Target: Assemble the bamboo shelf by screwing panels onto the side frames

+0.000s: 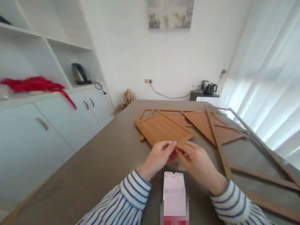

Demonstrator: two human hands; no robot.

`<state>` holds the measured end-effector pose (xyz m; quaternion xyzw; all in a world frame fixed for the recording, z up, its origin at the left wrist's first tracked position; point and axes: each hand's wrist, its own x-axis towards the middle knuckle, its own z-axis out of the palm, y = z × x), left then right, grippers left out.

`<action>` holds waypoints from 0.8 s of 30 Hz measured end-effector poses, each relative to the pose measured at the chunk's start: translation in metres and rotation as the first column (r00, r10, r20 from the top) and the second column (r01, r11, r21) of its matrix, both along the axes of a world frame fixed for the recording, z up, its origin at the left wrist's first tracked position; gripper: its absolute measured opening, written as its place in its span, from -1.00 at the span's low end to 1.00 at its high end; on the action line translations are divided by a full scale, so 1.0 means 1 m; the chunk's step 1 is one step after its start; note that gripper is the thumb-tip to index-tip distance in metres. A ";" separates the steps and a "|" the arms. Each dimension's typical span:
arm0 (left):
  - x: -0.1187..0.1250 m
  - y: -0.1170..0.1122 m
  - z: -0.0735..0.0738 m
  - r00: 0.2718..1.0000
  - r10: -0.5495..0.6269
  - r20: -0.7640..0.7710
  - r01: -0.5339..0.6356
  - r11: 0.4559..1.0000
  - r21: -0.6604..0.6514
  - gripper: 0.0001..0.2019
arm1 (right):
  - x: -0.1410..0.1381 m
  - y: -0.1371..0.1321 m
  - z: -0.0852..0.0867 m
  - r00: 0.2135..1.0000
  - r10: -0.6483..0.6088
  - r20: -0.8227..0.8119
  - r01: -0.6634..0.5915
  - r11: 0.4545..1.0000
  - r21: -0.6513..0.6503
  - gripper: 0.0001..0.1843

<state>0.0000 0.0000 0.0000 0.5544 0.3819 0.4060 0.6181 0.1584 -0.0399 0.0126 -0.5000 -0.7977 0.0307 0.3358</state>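
My left hand (158, 157) and my right hand (199, 161) meet over the brown table (98, 162), fingers pinched together around a small red thing (173, 155) I can barely make out. They hover at the near corner of a wooden panel (161, 128) that lies flat. More wooden panels and frame pieces (217, 128) spread to the right. A white phone (173, 190) lies between my striped sleeves, screen up.
White cabinets and shelves (47, 118) line the left wall, with a kettle (79, 73) and red cloth (35, 83). A side table with kettles (207, 89) stands at the back. Curtains (264, 78) cover the right side. Long wooden frame strips (255, 172) lie at the right.
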 end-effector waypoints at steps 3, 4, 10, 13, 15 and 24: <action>0.002 0.001 0.001 1.000 -0.011 0.010 0.011 1.000 -0.021 -0.65 | 0.000 -0.001 0.003 0.999 0.015 -0.032 -0.015 1.000 -0.005 -0.79; 0.002 0.001 0.001 1.000 -0.016 0.011 0.017 1.000 -0.021 -0.65 | 0.001 -0.001 0.004 0.999 0.018 -0.042 -0.018 1.000 -0.011 -0.79; 0.001 0.000 0.004 0.999 -0.011 -0.036 0.011 1.000 0.021 -0.63 | 0.003 -0.001 0.004 0.997 0.020 -0.072 -0.026 0.997 -0.075 -0.78; 0.000 -0.002 0.004 0.997 0.012 -0.073 -0.009 0.999 0.050 -0.62 | 0.003 -0.001 0.005 0.995 0.037 -0.095 -0.049 0.991 -0.124 -0.80; 0.000 -0.003 0.004 0.996 0.014 -0.092 -0.006 0.996 0.087 -0.63 | 0.003 -0.001 0.006 0.990 0.050 -0.131 -0.071 0.984 -0.161 -0.81; -0.001 -0.002 0.001 0.990 -0.030 -0.138 0.058 0.978 0.199 -0.63 | 0.004 -0.002 0.011 0.955 0.032 -0.294 -0.132 0.936 -0.325 -0.70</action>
